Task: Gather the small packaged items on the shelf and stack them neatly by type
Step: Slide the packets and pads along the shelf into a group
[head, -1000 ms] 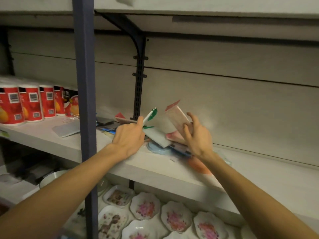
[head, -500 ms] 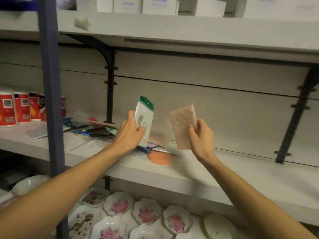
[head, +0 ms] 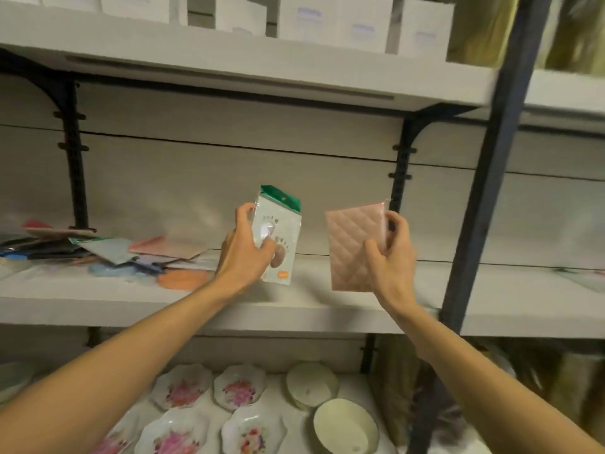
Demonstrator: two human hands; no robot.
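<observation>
The grey shelf (head: 327, 309) runs wide before me, a loose heap of packets (head: 131, 253) lying at its left. Above its bare middle my right hand (head: 391, 257) pinches an upright pink quilted packet (head: 352, 249) by its edge, and my left hand (head: 245, 253) grips a white green-topped packet (head: 281, 237), apart from the pink one

Both forearms are bare right up to the frame's edge, no sleeves showing. The left hand (head: 244, 253) and right hand (head: 391, 257) are ungloved.
</observation>
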